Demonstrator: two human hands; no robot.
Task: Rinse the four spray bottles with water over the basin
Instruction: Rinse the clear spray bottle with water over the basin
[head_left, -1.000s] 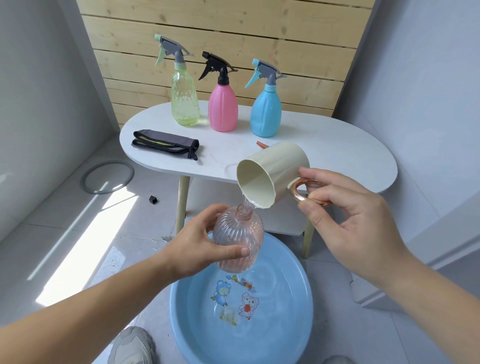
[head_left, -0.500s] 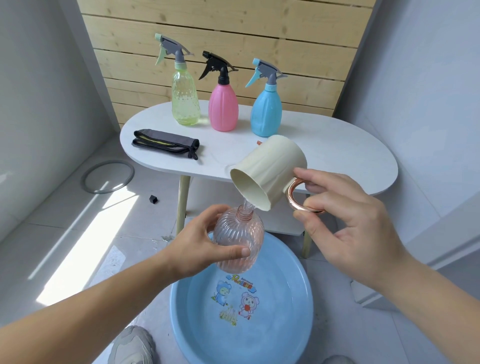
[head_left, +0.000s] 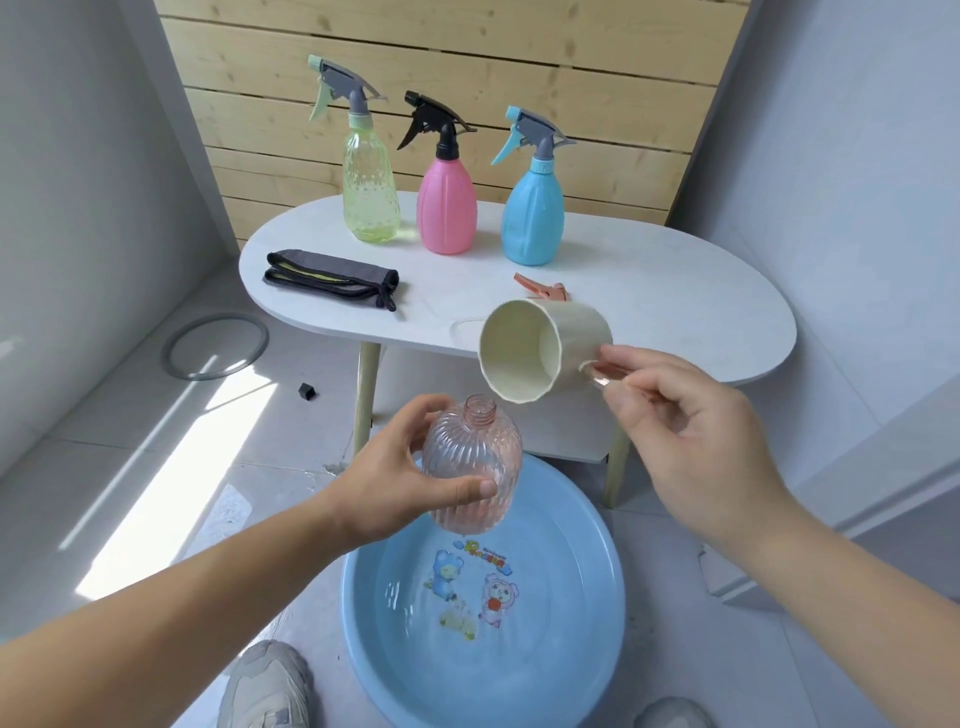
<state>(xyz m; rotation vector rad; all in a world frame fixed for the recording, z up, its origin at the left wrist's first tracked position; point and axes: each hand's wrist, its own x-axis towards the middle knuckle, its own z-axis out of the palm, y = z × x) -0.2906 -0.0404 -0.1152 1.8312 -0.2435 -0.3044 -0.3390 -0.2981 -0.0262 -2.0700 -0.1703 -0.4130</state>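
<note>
My left hand (head_left: 395, 483) grips a clear pink ribbed bottle (head_left: 475, 467), upright and without its sprayer, above the far rim of the blue basin (head_left: 613, 613). My right hand (head_left: 691, 421) holds a cream cup (head_left: 540, 353) by its copper handle. The cup lies tipped on its side just above and right of the bottle's open neck, and looks empty. A green spray bottle (head_left: 370, 192), a pink one (head_left: 445, 205) and a blue one (head_left: 533, 218) stand in a row on the white table (head_left: 675, 301). The pink sprayer head (head_left: 540, 288) lies on the table behind the cup.
A folded grey cloth (head_left: 332, 278) lies on the table's left part. The basin holds shallow water over cartoon figures. A grey ring (head_left: 215, 345) and a small black cap (head_left: 306, 391) lie on the tiled floor at the left. My shoes (head_left: 265, 686) stand beside the basin.
The cup was pouring water into the bottle's neck. Now it has lifted up and right, clear of the neck, and no stream shows. My left hand has kept the bottle still.
</note>
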